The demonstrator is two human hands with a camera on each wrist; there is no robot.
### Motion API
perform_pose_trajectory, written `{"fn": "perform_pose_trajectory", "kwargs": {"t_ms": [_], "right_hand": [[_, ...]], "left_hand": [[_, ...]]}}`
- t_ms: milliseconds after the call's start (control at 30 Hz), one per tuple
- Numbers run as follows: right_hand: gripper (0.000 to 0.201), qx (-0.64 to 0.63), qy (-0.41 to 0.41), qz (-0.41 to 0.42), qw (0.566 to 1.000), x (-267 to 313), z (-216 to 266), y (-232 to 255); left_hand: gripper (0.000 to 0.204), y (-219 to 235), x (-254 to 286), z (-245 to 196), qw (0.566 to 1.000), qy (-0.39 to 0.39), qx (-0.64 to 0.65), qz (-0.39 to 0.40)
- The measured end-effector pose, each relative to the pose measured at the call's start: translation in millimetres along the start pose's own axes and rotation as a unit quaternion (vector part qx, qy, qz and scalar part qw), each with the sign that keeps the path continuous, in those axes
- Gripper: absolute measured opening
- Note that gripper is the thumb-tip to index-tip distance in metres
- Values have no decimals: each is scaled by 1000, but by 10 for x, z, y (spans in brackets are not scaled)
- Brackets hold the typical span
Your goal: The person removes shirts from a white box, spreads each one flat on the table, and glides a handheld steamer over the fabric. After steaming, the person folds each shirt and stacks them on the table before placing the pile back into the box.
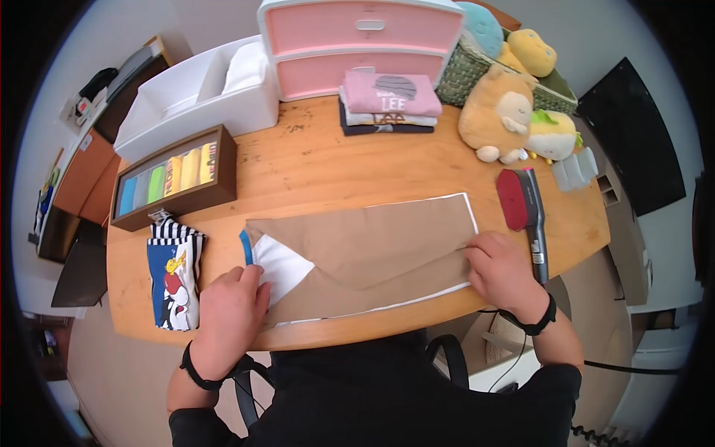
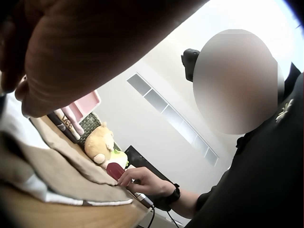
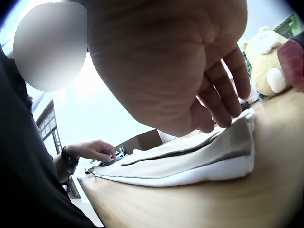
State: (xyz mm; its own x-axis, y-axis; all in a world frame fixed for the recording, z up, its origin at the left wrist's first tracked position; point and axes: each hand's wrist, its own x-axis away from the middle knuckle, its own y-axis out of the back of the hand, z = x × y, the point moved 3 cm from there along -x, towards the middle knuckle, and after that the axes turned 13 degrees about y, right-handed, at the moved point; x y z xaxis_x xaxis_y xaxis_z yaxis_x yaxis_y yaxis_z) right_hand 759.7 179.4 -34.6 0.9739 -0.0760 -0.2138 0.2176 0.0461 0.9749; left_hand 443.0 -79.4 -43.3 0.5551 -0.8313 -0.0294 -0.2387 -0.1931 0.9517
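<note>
A folded tan garment lies flat along the table's front, with white edging, a white triangular patch and a strip of blue trim at its left end. There my left hand pinches the cloth with curled fingers. At the right end my right hand holds the edge between thumb and fingers, and a loose crease runs from it toward the middle. In the right wrist view, the right fingertips reach down to the layered tan and white cloth.
Left of the garment lies a folded cartoon-print garment below a brown box of rolled clothes. Behind stand a white bin, pink drawers and a stack of folded shirts. A red-headed brush and plush toys sit at right.
</note>
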Motion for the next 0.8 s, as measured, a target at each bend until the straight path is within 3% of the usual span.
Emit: {"fn": "perform_pose_trajectory", "kwargs": {"t_ms": [67,167,300,433,533,633,700,800], "right_hand": [[24,-22,-5,-14,1000,5,1,7],[21,-71,-19,14,997,100,-80,-65],[20,-97,-122,33,987,366,-175,-132],[23,-57,-196,56,977,341,-178,3],[29,-54,-98,-37,993,154,-180,27],[34,6,43,-34,998,-29,-218,-45],[34,16,58,-12,998,-25,-274,-163],[33,21,56,9,998,-52,-347,-219]], "left_hand": [[19,47,-59,-155,997,-57,35,-23],[23,-169,-12,-233,987,-128,22,93],[26,-315,88,-83,989,-107,15,97],[26,-163,63,-50,982,-86,-51,162],[27,-78,-68,-219,983,-113,-35,138],[31,-115,-282,-473,979,-187,16,86],[35,-247,-414,-550,969,-240,23,62],[31,-377,-520,-496,970,-223,28,93]]}}
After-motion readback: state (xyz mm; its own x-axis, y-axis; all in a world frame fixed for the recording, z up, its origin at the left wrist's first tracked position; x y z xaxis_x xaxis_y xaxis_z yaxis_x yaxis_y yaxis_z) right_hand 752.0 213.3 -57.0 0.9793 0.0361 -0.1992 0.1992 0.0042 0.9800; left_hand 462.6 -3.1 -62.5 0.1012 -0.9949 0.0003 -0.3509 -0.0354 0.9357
